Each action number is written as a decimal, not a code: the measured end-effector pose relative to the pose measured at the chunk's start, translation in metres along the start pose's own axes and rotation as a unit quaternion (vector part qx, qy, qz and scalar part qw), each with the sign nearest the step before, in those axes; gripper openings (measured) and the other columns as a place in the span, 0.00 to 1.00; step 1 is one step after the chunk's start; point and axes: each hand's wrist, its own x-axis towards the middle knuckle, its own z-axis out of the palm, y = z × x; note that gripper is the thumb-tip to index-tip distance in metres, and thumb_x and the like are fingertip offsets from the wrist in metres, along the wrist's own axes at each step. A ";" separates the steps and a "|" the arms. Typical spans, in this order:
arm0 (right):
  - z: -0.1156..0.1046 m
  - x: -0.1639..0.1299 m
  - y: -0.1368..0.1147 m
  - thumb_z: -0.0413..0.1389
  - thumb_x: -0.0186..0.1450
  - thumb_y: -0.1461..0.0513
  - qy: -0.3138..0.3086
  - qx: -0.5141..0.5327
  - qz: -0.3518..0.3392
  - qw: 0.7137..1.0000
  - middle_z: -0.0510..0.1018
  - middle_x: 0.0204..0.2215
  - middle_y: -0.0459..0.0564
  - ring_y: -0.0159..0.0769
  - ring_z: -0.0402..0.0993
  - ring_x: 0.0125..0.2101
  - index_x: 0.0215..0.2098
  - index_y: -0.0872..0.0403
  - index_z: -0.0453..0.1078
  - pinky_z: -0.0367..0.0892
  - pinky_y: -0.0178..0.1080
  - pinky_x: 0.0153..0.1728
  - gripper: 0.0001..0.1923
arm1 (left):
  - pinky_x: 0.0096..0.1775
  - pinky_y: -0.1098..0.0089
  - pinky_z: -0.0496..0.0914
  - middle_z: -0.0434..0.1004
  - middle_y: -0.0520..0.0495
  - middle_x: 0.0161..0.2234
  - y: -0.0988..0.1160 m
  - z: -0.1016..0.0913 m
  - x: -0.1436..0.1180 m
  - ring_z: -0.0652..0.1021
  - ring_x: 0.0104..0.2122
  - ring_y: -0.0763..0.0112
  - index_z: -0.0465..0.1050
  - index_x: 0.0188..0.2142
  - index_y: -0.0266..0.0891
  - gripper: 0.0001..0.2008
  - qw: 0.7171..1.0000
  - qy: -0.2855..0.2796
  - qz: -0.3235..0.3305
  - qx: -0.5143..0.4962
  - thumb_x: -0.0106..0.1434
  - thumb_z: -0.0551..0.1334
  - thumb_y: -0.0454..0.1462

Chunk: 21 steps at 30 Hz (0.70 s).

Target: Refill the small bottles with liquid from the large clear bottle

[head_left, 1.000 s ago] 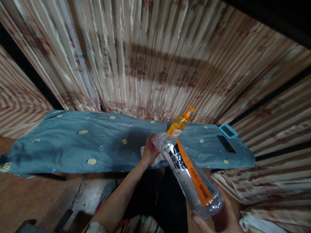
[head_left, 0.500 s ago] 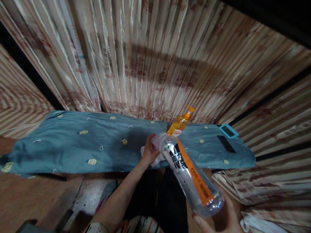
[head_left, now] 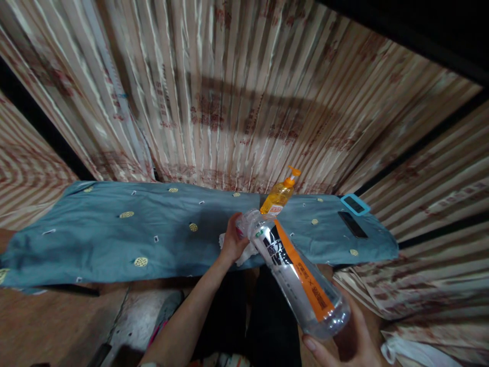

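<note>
A large clear plastic bottle [head_left: 296,278] with a black, silver and orange label lies tilted across the view, its neck pointing up and left. My right hand [head_left: 349,339] is closed around its base, thumb at the near side. My left hand [head_left: 232,240] is closed on a small clear plastic container [head_left: 244,224] with a bit of pink on it. That container meets the bottle's neck end; whether the two touch I cannot tell. Under my left hand lies a crumpled white cloth or tissue [head_left: 247,252]. Just beyond the neck stands a yellow pump bottle [head_left: 277,198] with an orange pump.
A blue-green cloth with pineapple prints covers the narrow table [head_left: 99,239]. At its right end lie a dark phone [head_left: 353,225] and a light-blue framed device [head_left: 355,204]. Striped curtains [head_left: 229,102] hang behind and at both sides, with dark frame bars [head_left: 424,145].
The view has shifted slightly, so the table and its things sit a little further left. Both hands keep their holds, and the large bottle keeps nearly the same tilt.
</note>
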 end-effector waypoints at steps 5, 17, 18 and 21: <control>0.002 -0.001 0.002 0.72 0.53 0.43 0.005 -0.003 -0.010 1.000 0.76 0.61 0.64 0.56 0.81 0.53 0.69 0.51 0.58 0.78 0.47 0.47 0.53 | 0.61 0.53 0.69 0.73 0.39 0.57 0.001 0.001 0.001 0.76 0.56 0.52 0.63 0.59 0.42 0.41 1.000 0.000 0.001 -0.009 0.49 0.76 0.47; 0.004 0.002 -0.001 0.72 0.52 0.42 0.007 0.014 -0.001 1.000 0.75 0.62 0.63 0.53 0.82 0.53 0.67 0.51 0.60 0.78 0.43 0.51 0.52 | 0.61 0.51 0.69 0.73 0.38 0.56 0.006 -0.001 0.003 0.76 0.57 0.50 0.63 0.58 0.41 0.42 1.000 0.002 -0.009 -0.014 0.47 0.76 0.47; 0.003 0.003 -0.001 0.72 0.52 0.42 0.008 0.014 -0.002 1.000 0.75 0.62 0.62 0.54 0.81 0.54 0.67 0.50 0.60 0.78 0.44 0.51 0.52 | 0.61 0.51 0.69 0.73 0.39 0.56 0.006 -0.002 0.003 0.76 0.57 0.50 0.63 0.58 0.41 0.41 1.000 0.002 -0.010 -0.013 0.47 0.76 0.46; 0.000 0.007 0.001 0.73 0.51 0.45 -0.009 0.012 -0.011 1.000 0.78 0.60 0.59 0.55 0.81 0.54 0.65 0.49 0.62 0.79 0.45 0.50 0.49 | 0.61 0.52 0.69 0.74 0.40 0.56 0.008 -0.002 0.003 0.76 0.56 0.52 0.64 0.58 0.43 0.40 1.000 0.004 -0.010 -0.010 0.47 0.76 0.44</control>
